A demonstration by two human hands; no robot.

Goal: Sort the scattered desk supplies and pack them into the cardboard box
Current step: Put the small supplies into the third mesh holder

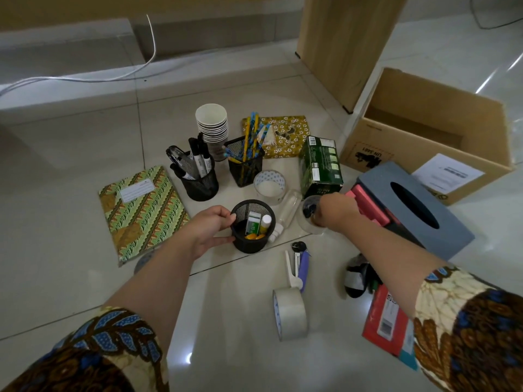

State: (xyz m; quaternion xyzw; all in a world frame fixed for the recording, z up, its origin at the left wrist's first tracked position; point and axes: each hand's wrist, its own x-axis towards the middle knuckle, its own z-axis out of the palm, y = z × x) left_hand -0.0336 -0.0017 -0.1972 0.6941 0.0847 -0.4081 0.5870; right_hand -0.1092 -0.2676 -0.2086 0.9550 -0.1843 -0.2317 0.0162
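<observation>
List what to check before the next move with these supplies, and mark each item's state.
1. Grip of the left hand on the black mesh cup: fingers curl round its side. ok.
2. Cup upright, contents inside: ok.
3. Grip of the right hand on the clear round container: it holds the rim. ok.
4. Container closed: cannot tell.
5. The cardboard box open at the top: ok.
6. Way to the box: the grey tissue box lies between, so probably not ok; lift over it.
</observation>
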